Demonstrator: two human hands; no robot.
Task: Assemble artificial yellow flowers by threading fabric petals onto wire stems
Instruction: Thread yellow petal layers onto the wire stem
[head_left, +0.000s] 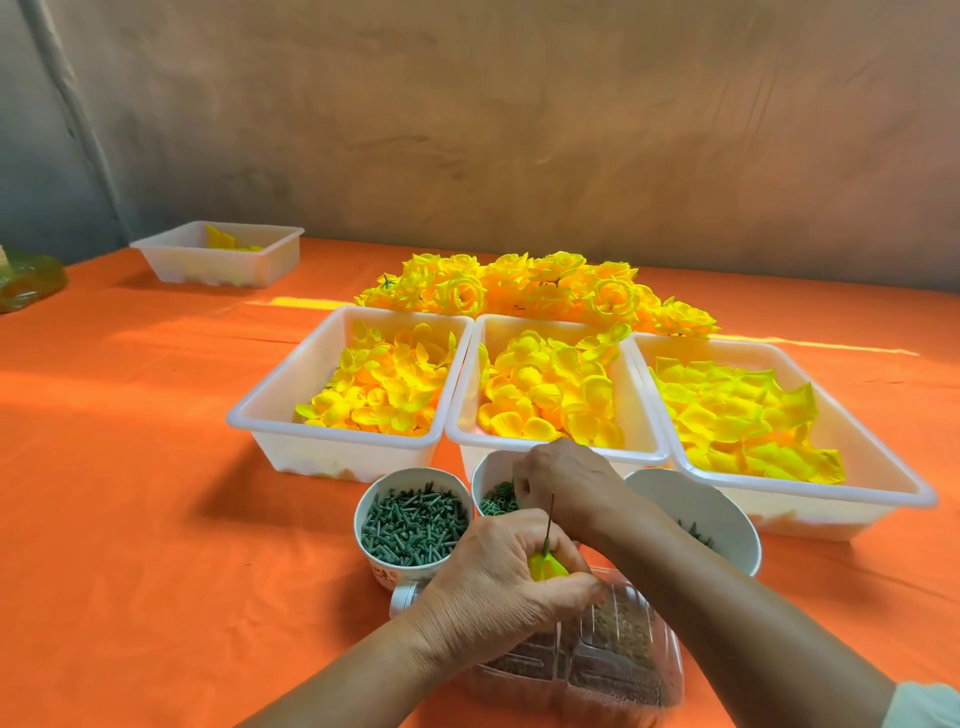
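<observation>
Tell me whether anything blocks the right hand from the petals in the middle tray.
Nothing visible does. The right hand is dipped into the middle cup, right before the middle tray; only the tray's low front rim lies between it and the petals.

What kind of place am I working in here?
Probably a small home or workshop craft station: an orange-covered table against a bare wall, trays of yellow petals, cups of green parts, and finished flowers piled behind.

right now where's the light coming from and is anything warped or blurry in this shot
Head view: sunlight falls in from the left, leaving bright streaks on the orange tablecloth behind the petal trays; the trays and cup throw shadows leftward; wide-angle lens bows the table's far edge; the finished flowers glare bright yellow, detail washed out.
</observation>
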